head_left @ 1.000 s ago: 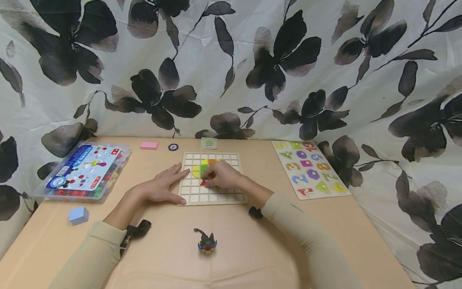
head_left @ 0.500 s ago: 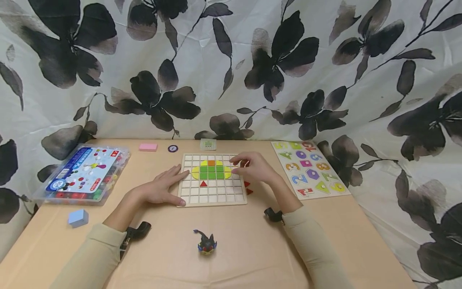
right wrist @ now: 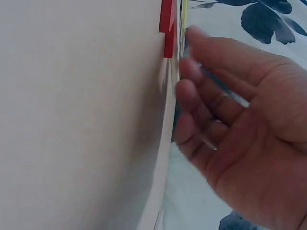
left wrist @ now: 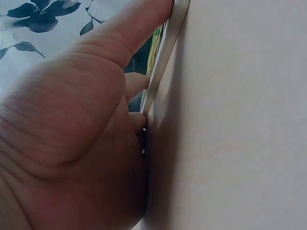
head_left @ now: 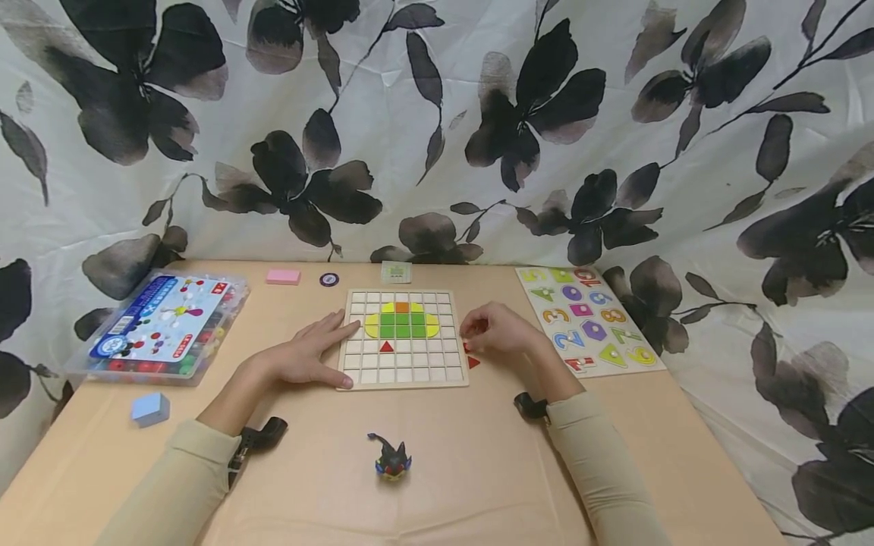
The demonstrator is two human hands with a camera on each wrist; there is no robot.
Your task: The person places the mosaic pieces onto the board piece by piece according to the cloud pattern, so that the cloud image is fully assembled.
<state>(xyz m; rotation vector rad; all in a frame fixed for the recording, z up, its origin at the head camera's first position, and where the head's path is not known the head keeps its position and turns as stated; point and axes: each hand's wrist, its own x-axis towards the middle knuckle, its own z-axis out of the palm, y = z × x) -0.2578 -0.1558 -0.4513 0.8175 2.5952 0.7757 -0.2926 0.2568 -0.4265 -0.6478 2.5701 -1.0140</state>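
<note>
A wooden grid board [head_left: 362, 374] lies mid-table. Green square tiles [head_left: 401, 326] fill its upper middle, with an orange tile [head_left: 401, 307] above and yellow pieces [head_left: 371, 326] around them. One red triangle [head_left: 386, 347] sits below on the grid. My left hand [head_left: 303, 355] rests along the board's left edge, fingers spread, thumb at the near corner. Past the right edge, my right hand [head_left: 501, 330] hovers with loosely bent fingers over loose red triangles [head_left: 473, 362], partly covering them. In the right wrist view, red pieces [right wrist: 168, 28] stand just beyond the fingertips, and nothing shows between thumb and fingers.
A clear plastic case [head_left: 164, 322] and a blue block [head_left: 149, 409] are at left. Behind the board lie a pink block [head_left: 283, 277], a round token [head_left: 329, 279] and a small card [head_left: 396, 272]. A number sheet [head_left: 594, 322] lies right; a dark figurine [head_left: 392, 461] stands in front.
My right hand has lifted off the middle of the board and moved right, to the red triangles beside it. The red triangle on the grid is uncovered. My left hand stays put.
</note>
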